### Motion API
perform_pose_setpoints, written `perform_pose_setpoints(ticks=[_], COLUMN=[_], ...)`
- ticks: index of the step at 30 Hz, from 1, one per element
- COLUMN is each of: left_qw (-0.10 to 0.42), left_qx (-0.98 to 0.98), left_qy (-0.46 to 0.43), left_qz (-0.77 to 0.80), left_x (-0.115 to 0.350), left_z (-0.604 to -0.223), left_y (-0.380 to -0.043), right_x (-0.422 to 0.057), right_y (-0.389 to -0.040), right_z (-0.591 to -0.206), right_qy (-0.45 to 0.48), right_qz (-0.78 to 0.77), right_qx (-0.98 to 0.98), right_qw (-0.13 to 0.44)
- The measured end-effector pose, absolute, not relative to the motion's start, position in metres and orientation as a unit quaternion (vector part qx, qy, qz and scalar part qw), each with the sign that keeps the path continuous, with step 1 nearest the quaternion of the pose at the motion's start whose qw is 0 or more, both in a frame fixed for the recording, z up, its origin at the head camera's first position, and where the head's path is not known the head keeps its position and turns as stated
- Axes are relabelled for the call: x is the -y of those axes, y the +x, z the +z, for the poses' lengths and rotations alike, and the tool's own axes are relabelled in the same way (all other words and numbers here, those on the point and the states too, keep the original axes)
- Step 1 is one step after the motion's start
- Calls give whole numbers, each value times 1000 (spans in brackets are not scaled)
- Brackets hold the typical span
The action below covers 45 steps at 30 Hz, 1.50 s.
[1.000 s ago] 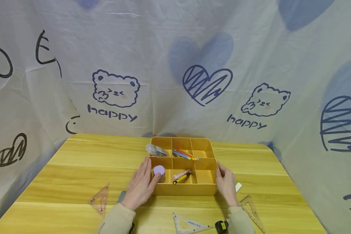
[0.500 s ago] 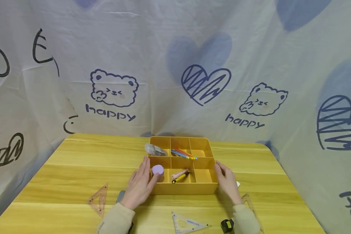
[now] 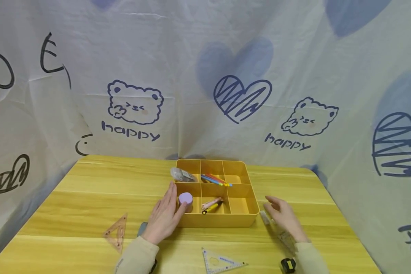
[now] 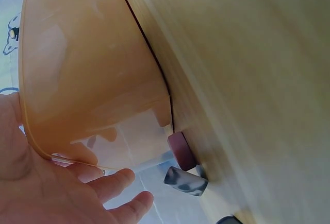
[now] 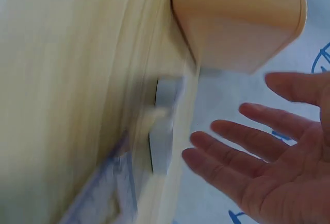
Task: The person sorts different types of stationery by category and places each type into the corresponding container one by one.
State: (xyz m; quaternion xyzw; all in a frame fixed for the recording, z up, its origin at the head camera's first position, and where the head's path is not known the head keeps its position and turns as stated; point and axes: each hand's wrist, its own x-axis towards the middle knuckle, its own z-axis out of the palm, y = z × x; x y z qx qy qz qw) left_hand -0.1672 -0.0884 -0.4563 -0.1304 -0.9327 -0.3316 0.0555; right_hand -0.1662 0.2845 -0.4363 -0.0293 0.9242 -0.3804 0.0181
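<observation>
A yellow six-compartment organizer box (image 3: 215,220) stands on the table. My left hand (image 3: 164,219) rests along its left side, fingers fairly straight outside the wall and the thumb over the front-left rim, near a round purple-topped item (image 3: 185,198). To the right of the box, apart from it, my right hand (image 3: 285,217) hovers with nothing in it. Its fingers are spread in the right wrist view. Below it lie pale eraser-like blocks (image 5: 161,147) and a clear set square (image 5: 103,195). Colored pens (image 3: 214,179), a yellow-and-black pen (image 3: 212,207) and a plastic-wrapped item (image 3: 182,175) lie in compartments.
A pink set square (image 3: 116,234) lies at left, a clear one (image 3: 220,262) at the front. A black tape measure (image 3: 287,265) is near the right sleeve. A dark red block (image 4: 181,151) and a mottled grey block (image 4: 185,181) sit left of the box. A printed cloth hangs behind.
My right hand has let go of the box's right side and moved away to the right. The tape measure appears farther right. The left hand and the box have stayed in place.
</observation>
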Motion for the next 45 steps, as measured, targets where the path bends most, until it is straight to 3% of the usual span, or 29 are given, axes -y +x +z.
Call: perform_pose_setpoints(ticks=[4, 11, 36, 45], left_qw=[52, 52, 49, 52], left_qx=[931, 931, 929, 930], left_qy=[-131, -132, -130, -126], left_qz=[-335, -335, -342, -341], left_x=[89, 88, 88, 88], left_z=[-457, -456, -456, -457], left_y=[-168, -168, -168, -169], right_x=[-292, -300, -298, -286], right_y=[-167, -168, -165, -166], right_z=[-435, -435, -443, -423], right_qy=[-14, -11, 21, -41], right_qz=[-327, -260, -194, -235], right_qx=[-943, -964, -981, -969], right_qw=[52, 64, -5, -70])
